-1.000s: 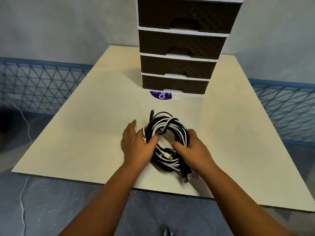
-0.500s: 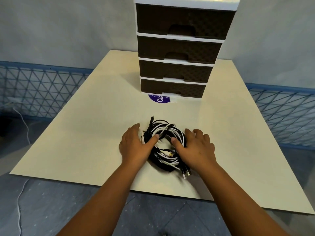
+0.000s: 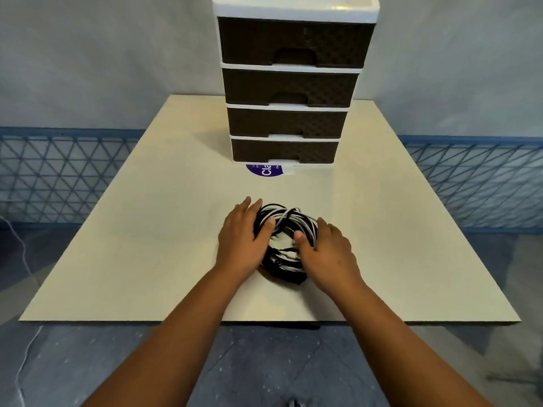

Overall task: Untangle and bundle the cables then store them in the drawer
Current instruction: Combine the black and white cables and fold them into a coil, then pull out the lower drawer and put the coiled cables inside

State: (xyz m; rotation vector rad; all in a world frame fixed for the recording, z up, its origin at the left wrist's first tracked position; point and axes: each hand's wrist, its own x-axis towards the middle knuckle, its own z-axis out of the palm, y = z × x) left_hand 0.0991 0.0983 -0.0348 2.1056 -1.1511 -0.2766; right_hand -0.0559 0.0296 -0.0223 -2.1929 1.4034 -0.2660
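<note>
A coil of black and white cables (image 3: 289,221) lies on the cream table top (image 3: 147,245), near its front edge. My left hand (image 3: 242,239) clasps the coil's left side, thumb hooked over the strands. On the right side my right hand (image 3: 329,254) grips it too, thumb pressed into the middle. The hands hide the sides of the coil. Behind it stands a drawer unit (image 3: 291,89) with several dark brown drawers in a white frame, all closed.
A purple round sticker (image 3: 264,170) shows on the table just in front of the drawer unit. Blue mesh fencing (image 3: 58,177) runs along both sides of the table. A thin white cord (image 3: 20,248) hangs at the far left over the grey floor.
Both hands have closed in around the coil and shifted it slightly away from me. The view has tilted up, showing the drawer unit's top.
</note>
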